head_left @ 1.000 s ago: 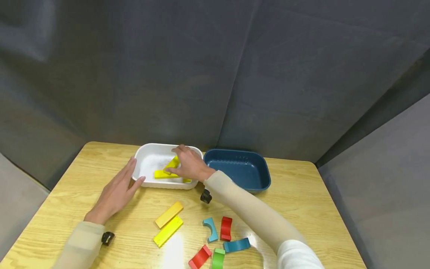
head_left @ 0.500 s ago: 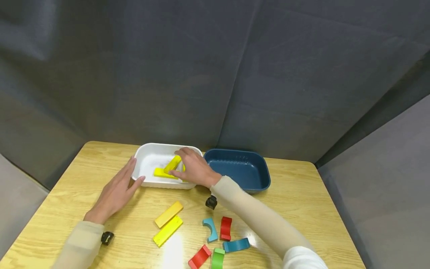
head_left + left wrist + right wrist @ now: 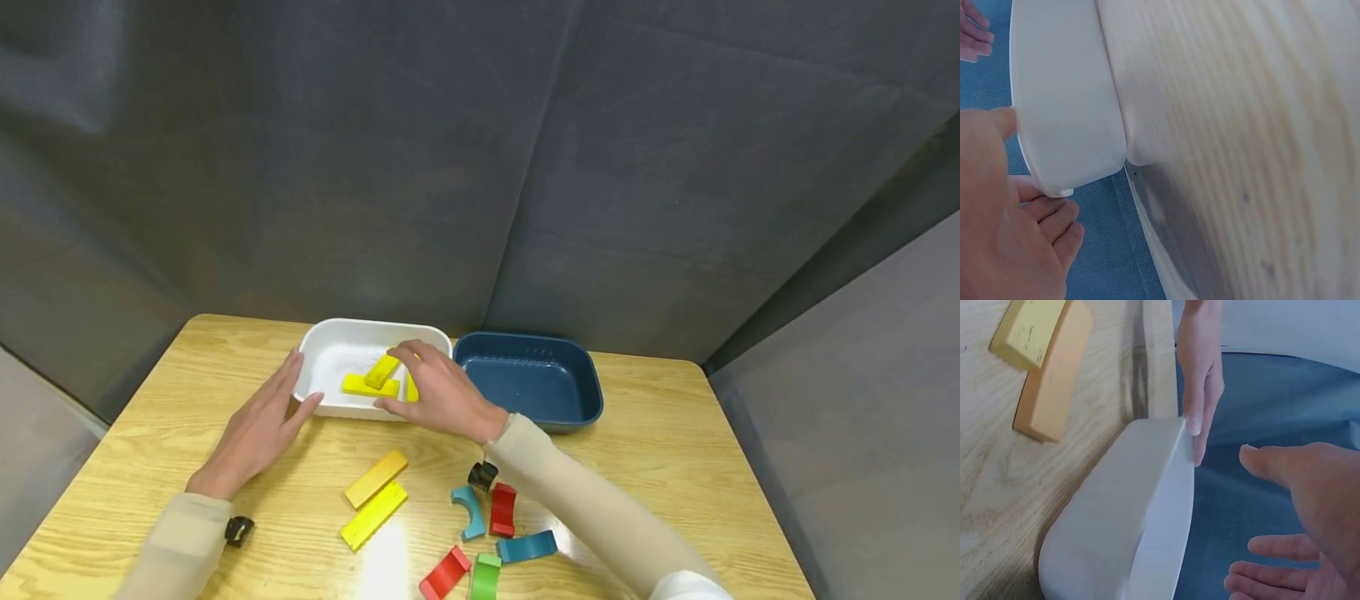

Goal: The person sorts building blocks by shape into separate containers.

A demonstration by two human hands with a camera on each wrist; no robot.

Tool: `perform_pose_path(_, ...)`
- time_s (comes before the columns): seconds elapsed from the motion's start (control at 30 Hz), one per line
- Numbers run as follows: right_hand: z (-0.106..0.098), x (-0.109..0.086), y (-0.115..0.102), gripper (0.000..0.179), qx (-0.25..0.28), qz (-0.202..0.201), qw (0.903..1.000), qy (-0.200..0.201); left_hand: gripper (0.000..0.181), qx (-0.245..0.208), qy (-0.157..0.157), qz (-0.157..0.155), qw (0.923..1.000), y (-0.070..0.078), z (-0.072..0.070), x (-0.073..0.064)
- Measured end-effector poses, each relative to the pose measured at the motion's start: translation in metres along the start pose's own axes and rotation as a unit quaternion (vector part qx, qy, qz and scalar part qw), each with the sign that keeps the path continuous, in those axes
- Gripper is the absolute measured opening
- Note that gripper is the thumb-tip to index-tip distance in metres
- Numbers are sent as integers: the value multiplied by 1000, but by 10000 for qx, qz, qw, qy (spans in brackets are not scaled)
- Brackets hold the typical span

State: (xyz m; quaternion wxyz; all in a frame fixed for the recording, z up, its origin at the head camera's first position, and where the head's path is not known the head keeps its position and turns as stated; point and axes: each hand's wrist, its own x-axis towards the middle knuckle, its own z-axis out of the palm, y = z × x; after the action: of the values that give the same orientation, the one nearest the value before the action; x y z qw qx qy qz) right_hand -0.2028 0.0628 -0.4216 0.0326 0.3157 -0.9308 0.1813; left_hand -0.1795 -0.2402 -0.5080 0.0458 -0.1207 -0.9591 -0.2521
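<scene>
My left hand (image 3: 258, 425) touches the left end of the white tub (image 3: 330, 403) with straight fingers, its thumb by the near rim. In the left wrist view, the left hand (image 3: 1016, 206) spans the tub's corner. Over the tub's right part hovers my right hand (image 3: 446, 396), thumb and fingers spread and holding nothing. Inside lie a yellow block (image 3: 363, 385), a second yellow block (image 3: 382, 371) leaning across it, and a third yellow block (image 3: 412, 388) partly hidden by the right hand. The right wrist view shows the right hand (image 3: 1304, 519) apart from the white wall.
Right of the white tub stands a dark blue tub (image 3: 528, 379). Nearer on the wooden table (image 3: 660, 475) lie an orange-yellow block (image 3: 377, 478), a yellow block (image 3: 374, 516), and several curved blocks: light blue (image 3: 470, 512), red (image 3: 503, 510), blue (image 3: 527, 547), another red (image 3: 446, 573), green (image 3: 486, 577).
My right hand has drawn back to the right and nearer, away from the yellow blocks, uncovering more of them. The left hand stays in place at the white tub.
</scene>
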Motion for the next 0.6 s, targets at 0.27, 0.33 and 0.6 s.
perform_pose_path(0.27, -8, -18, -10, 73, 78, -133, 9998, 150, 86, -13, -13, -4, 10000, 0, 1, -1)
perform_pose_path(0.33, -9, -22, -12, 72, 113, -158, 9996, 210, 86, -5, -7, 0, 10000, 0, 1, -1)
perform_pose_path(0.6, -5, -43, -21, 76, 250, -277, 9989, 293, 86, -8, -19, -28, 10000, 1, 1, -2)
